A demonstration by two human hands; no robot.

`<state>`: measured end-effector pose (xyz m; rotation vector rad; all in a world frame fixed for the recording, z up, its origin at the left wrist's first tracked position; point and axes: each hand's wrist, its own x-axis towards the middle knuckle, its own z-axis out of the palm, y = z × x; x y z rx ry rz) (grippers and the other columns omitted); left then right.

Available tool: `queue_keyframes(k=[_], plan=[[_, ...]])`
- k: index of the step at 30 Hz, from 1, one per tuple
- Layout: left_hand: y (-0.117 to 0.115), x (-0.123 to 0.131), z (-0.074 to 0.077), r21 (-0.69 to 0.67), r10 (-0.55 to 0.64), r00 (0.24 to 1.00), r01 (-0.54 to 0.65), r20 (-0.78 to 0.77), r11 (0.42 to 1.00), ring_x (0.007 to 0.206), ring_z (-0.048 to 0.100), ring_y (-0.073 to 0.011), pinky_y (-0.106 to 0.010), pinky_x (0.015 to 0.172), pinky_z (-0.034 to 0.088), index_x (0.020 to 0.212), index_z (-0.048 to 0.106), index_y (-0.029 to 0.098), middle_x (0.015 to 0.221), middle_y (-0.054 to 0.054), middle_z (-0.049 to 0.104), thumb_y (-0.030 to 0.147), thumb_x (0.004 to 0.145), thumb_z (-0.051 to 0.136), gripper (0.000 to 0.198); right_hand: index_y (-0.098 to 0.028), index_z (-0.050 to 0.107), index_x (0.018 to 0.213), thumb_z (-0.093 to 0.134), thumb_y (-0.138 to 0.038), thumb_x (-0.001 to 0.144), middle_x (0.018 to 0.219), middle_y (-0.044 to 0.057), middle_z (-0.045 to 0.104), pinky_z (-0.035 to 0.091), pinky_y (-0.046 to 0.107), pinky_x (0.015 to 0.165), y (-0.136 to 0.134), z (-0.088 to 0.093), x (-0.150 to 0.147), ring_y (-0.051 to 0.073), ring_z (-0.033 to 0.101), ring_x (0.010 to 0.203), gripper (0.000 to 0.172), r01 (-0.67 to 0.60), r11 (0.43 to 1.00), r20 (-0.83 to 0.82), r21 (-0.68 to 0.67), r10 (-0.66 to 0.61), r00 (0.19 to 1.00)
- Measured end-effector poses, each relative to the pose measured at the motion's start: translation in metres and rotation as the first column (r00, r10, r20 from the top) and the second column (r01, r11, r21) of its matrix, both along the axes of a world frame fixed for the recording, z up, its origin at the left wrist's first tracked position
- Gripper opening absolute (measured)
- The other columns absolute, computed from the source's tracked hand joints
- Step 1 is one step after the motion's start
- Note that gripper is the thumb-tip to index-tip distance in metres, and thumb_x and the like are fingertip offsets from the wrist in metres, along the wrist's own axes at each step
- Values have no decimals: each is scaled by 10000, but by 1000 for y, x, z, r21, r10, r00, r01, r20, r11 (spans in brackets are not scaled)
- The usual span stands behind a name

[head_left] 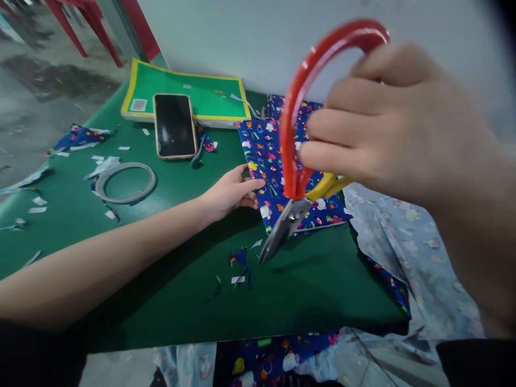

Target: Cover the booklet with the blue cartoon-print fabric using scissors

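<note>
Nearest the camera, scissors point(300, 161) are gripped by the right hand point(387, 123), fingers curled through the red loop handle, yellow handle partly hidden behind them. Blades point(282, 231) are seen pointing down-left, close together, hanging above the green table point(121, 301) just off the lower-left corner of the printed cloth point(278, 177). Small offcuts point(237, 269) are scattered on the table beneath the tips. Pale patterned fabric point(403, 242) is draped over the table's right edge, more of it hanging below the front edge.

Further in, the left hand point(234, 191) is laid at the cloth's left edge, fingers loosely spread, fingertips touching the cloth, nothing pinched. The blue cloth lies flat, mid-table, right of centre.

Judgement: for a clean cut, the cloth should be kept taut and flat by the left hand, fingers held clear of the blade line, and the blades opened before being brought to the edge.

Beyond, a tape ring point(126, 183) is seen at left, a phone point(174, 126) face up overlapping a green book point(209, 97), then the wall. Red chair legs point(88, 27) are visible far left.
</note>
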<state>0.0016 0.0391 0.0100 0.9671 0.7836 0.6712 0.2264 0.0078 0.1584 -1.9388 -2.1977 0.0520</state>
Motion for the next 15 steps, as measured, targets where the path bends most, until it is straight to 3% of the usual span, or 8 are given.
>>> queue_keyframes(k=[1,3,5,8,10,15], plan=[[0,0,0,4,1,1000,-1,-12,1000,636,646,-130,-273,593,542,1168,534,167,843,-44,684,188,799,691,402,-247,564,877,317,-565,893,967,-13,546,470,451,880,-10,2,2,183,526,1166,404,-51,999,38,-1,51,998],[0,0,1,-26,-8,999,7,-31,1000,647,655,-127,-271,624,555,1124,552,152,843,-48,688,176,811,677,338,-250,541,840,357,-418,908,916,16,542,375,540,1000,-26,-1,14,230,494,1195,258,-278,960,291,2,266,919],[0,1,2,-101,-5,1000,3,-29,995,668,662,-128,-281,671,569,1071,578,153,843,-49,698,174,824,660,262,-235,483,772,376,-293,871,815,35,508,372,550,976,-35,-15,35,246,544,1069,156,-358,928,420,106,284,862],[-1,1,4,-259,-24,1000,28,18,966,718,678,-146,-311,736,581,990,626,146,897,-76,721,222,845,640,164,-234,418,723,441,-302,805,753,44,489,443,462,811,-47,-51,67,252,559,901,109,-239,954,420,181,145,896],[-3,1,8,-312,-64,997,72,36,947,769,687,-159,-309,747,581,983,650,143,962,-93,728,238,843,647,170,-236,437,746,485,-377,774,780,45,530,447,414,701,-55,-77,79,233,561,801,152,-60,973,312,223,-12,950],[-12,-4,19,-273,-158,987,143,-34,951,912,683,-170,-284,771,573,1122,624,196,1141,-80,696,192,799,707,334,-253,538,807,593,-502,657,797,31,645,420,385,581,-69,-121,81,238,586,693,296,335,918,78,211,-357,931]])
